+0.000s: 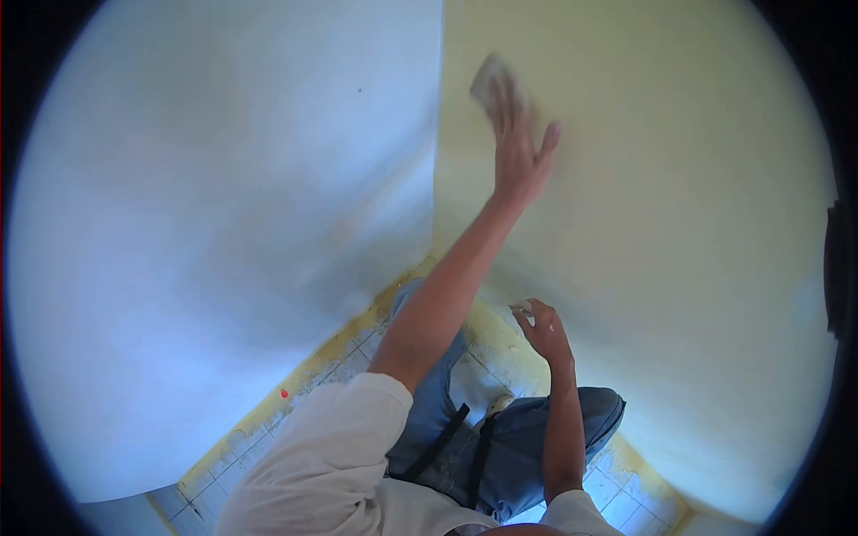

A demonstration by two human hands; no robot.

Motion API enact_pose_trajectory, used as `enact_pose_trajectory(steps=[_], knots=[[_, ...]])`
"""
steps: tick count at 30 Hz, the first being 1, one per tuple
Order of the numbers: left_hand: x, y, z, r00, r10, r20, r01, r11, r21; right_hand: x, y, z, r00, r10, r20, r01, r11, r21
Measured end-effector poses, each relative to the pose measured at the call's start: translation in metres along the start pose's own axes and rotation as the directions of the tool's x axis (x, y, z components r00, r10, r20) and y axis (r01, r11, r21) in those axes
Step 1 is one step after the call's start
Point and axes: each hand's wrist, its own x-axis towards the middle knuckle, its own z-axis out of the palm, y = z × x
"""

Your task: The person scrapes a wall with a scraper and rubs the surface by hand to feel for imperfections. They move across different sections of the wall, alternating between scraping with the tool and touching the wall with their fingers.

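The left hand's (518, 154) fingers lie extended and unclenched over a greyish pad (488, 79), seemingly to keep it flat against the yellowish wall (652, 196). The right hand's (547, 336) fingers pinch a small pale piece (521, 308), a grip suiting its size

The pad (488, 79) under my left hand (516, 161) is a dull grey-beige, slightly blurred, and the small piece (522, 308) at my right hand (547, 336) is whitish grey. To my left the wall (223, 179) is white with a cool blue cast and soft grey shadow; to my right the other wall (670, 196) is plain pale yellow. My shirt (331, 438) is white, my trousers (594, 413) grey-blue with black straps (481, 460). Whitish floor tiles (212, 500) carry a grid of dark lines, edged by a blotchy yellow border (313, 364) near a bright red spot (284, 393).
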Motion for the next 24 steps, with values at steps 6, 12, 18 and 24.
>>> enact_pose_trajectory(steps=[6,12,18,24], knots=[[-0.100,-0.035,-0.003,0.938,-0.316,0.142,0.321,0.947,-0.013,0.018,-0.004,0.007,0.993,-0.040,-0.112,0.040,0.999,-0.008],[0.004,0.034,-0.003,0.999,-0.001,0.040,0.004,0.998,-0.059,0.039,-0.068,-0.022,0.969,-0.082,-0.233,0.138,0.962,0.235],[-0.009,0.060,-0.009,0.992,-0.106,0.075,0.116,0.982,-0.149,0.081,-0.084,-0.035,0.984,0.001,-0.177,0.050,0.958,0.284],[-0.080,0.002,-0.017,0.924,-0.358,0.137,0.372,0.924,-0.091,0.078,-0.071,-0.004,0.981,-0.086,-0.171,0.082,0.996,-0.027]])
